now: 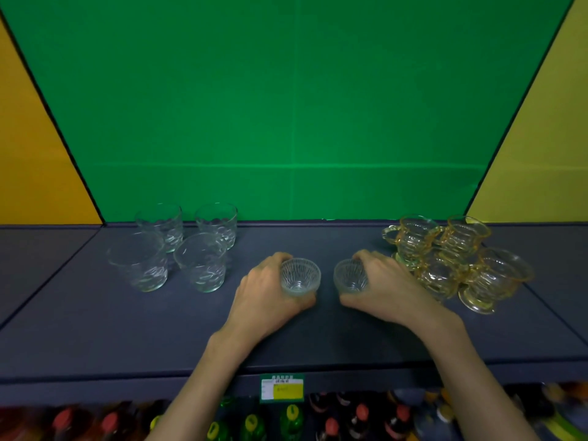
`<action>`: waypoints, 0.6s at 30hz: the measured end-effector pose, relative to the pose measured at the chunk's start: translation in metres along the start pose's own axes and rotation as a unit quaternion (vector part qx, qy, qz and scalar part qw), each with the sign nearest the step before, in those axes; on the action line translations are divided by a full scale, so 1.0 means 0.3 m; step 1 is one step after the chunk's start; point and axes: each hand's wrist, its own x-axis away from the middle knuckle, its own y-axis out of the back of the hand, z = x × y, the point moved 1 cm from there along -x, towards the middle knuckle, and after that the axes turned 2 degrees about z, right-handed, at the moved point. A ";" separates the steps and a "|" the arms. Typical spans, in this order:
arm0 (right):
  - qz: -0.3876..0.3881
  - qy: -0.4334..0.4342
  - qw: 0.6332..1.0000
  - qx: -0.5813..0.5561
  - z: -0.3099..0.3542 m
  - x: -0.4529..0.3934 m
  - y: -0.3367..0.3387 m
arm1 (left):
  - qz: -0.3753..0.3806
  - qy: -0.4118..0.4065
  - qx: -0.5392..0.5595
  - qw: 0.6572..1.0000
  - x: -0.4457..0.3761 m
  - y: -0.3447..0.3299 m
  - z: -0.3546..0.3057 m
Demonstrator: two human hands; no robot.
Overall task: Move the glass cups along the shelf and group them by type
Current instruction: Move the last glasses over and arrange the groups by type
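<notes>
We hold two small ribbed cups mid-shelf (95,329). Our left hand (270,294) fingers curl round the left small cup (300,277); our right hand (381,281) fingers wrap the right small cup (350,276).

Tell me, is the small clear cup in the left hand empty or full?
Empty: the small clear cup in the left hand shows its ribbed bottom.
</notes>
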 end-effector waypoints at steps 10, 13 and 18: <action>-0.003 0.029 0.999 -0.035 -0.006 0.021 -0.004 | -0.020 -0.017 -0.050 0.998 0.033 0.008 -0.026; -0.009 0.032 0.999 -0.034 -0.006 0.024 -0.002 | -0.024 -0.020 -0.056 0.998 0.044 0.016 -0.033; -0.008 0.039 0.998 -0.039 -0.012 0.024 -0.007 | -0.035 -0.002 -0.069 0.997 0.066 0.018 -0.040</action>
